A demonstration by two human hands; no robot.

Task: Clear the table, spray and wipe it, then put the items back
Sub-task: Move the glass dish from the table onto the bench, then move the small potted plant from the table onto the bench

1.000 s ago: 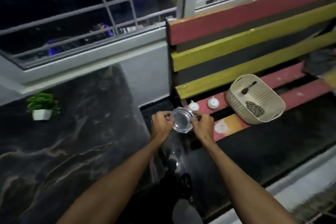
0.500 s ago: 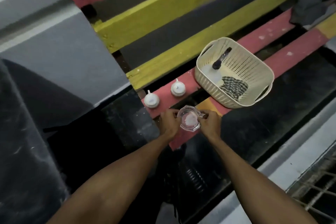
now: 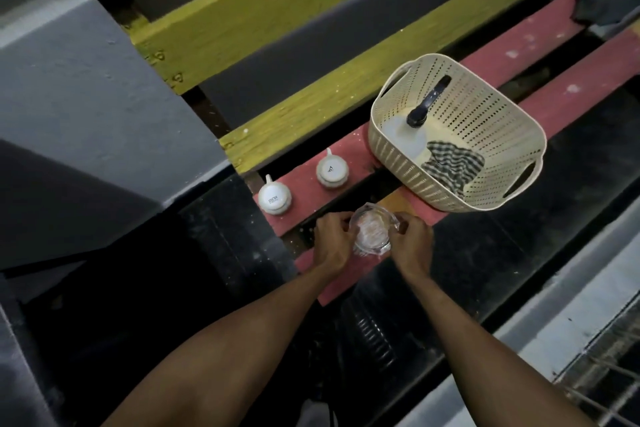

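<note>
Head view: your left hand [image 3: 332, 243] and right hand [image 3: 414, 244] both grip clear glass dish [image 3: 372, 234], fingers curled on rim, low over red bench slat [image 3: 311, 189]. Contact with slat unclear, blurred. Step: clearing phase, likely parking dish beside two white cups [image 3: 275, 199]. Next: set flat, avoid slat gap, release. Basket [image 3: 391, 146] just right.

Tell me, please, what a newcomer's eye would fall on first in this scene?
Both hands, left hand and right hand, hold a clear glass dish over the striped wooden bench. Right of them sits a cream basket holding a checked cloth; two white cups stand upside down to the left.
</note>
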